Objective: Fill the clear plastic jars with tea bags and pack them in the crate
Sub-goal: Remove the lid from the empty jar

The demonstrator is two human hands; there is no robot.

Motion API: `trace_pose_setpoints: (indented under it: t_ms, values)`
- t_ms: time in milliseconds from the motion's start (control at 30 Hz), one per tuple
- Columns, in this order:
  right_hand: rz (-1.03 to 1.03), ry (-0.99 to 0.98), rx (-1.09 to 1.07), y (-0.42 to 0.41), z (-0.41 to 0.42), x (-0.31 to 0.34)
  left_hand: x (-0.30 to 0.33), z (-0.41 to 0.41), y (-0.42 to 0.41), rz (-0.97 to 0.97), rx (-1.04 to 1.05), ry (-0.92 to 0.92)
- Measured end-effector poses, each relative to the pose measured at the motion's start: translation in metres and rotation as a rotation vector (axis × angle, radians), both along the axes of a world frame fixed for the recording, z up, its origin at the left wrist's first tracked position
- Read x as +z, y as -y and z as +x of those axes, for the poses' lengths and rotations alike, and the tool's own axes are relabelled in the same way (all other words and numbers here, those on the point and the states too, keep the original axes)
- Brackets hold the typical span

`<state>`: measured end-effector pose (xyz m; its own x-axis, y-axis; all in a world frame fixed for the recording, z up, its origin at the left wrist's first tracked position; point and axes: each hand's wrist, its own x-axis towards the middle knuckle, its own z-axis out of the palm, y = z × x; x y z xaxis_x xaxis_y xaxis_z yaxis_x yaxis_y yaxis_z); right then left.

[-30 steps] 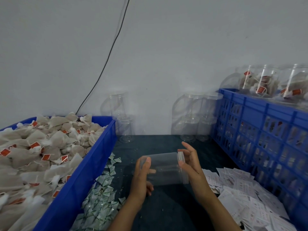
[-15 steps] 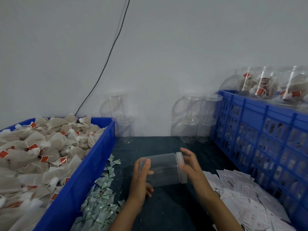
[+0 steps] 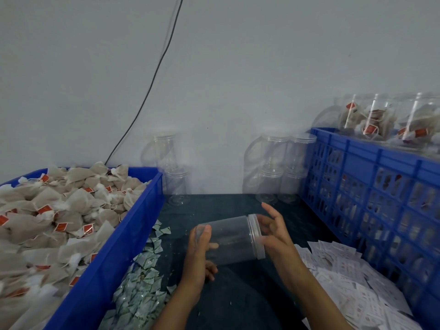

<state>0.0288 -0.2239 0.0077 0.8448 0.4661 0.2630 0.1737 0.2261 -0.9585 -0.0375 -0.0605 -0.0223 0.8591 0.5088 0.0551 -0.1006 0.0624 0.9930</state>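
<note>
A clear plastic cylindrical jar point(image 3: 229, 240) lies on its side above the dark green table cover point(image 3: 238, 301), just below centre, its lidded end toward 3 o'clock. The left hand point(image 3: 198, 256) grips the base end — thumb across the near wall, fingers curled beneath. The right hand point(image 3: 273, 231) cups the clear screw lid point(image 3: 256, 236), fingers spread and bent around its rim. At 9 o'clock, a solid blue plastic bin point(image 3: 114, 253) is heaped with beige tea bags point(image 3: 50, 217) bearing red tags. At 3 o'clock stands the blue slotted plastic crate point(image 3: 371, 182) — filled jars point(image 3: 381, 120) show above its rim. Empty stacked jars point(image 3: 278, 170) line the grey wall at 12 o'clock.
</note>
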Motion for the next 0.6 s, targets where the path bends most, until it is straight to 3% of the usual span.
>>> trace_pose_setpoints:
  t_ms: [100, 200, 300, 600]
  values:
    - [0.057, -0.076, -0.024, -0.003, -0.002, 0.004, 0.002, 0.000, -0.001, -0.029, -0.014, -0.011]
    - [-0.134, -0.031, -0.098, -0.009, -0.006, 0.000, 0.002, -0.001, 0.000, 0.005, -0.033, -0.019]
    - [-0.154, 0.002, -0.163, -0.011, -0.007, -0.005, 0.003, -0.002, 0.001, 0.013, -0.055, -0.029]
    - [-0.129, 0.306, -0.132, -0.008, -0.010, -0.003, 0.008, -0.003, -0.011, -0.128, -0.114, -0.140]
